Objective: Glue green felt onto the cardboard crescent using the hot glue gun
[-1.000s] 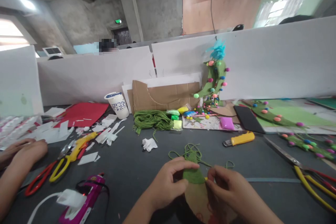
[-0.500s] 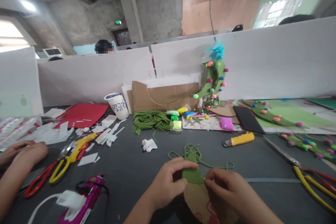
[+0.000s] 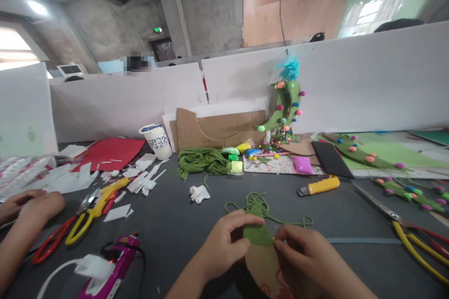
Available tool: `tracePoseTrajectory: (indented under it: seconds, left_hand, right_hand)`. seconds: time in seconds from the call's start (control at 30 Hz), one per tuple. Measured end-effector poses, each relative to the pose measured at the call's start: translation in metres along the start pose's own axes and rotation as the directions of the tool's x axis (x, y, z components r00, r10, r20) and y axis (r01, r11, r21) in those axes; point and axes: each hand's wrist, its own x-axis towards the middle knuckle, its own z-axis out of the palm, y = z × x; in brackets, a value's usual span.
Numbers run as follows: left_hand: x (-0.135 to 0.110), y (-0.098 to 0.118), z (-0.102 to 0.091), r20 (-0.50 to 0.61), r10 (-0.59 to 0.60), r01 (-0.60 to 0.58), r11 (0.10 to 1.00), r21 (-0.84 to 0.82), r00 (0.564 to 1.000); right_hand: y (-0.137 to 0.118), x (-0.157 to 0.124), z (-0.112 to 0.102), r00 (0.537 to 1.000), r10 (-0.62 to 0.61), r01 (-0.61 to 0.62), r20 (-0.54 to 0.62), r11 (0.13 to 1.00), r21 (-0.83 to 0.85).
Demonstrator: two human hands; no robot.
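Our left hand (image 3: 228, 243) pinches the brown cardboard cutout (image 3: 261, 268) between thumb and fingers, at its green-covered tip (image 3: 257, 236); our right hand (image 3: 298, 247) has thumb and forefinger pressed together at the edge of that tip, beside a speck of yellow, and we cannot tell what lies between them; the cutout sits between our two hands, above the dark tabletop (image 3: 175, 229).

Just beyond our fingers we see a loose tangle of green yarn (image 3: 261, 202); farther beyond lie a crumpled white tissue (image 3: 199, 194) and a thick green yarn hank (image 3: 203, 160); beyond our right hand lies a yellow utility knife (image 3: 322, 186), and to its right, long-bladed scissors (image 3: 394, 217); left of our left hand lies a purple power strip (image 3: 126, 257), with a co-worker's hand (image 3: 44, 205) farther left.
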Motion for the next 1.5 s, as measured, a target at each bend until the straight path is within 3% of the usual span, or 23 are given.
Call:
tracePoseTrajectory:
  seconds: [1.5]
  left_hand:
    - [0.0002,-0.0047,0.0006,-0.012,0.026,-0.025,0.998,0.060,1.000]
  right_hand:
    - [0.0023,-0.0028,0.0015,1.000,0.003,-0.003,-0.010,1.000,0.017]
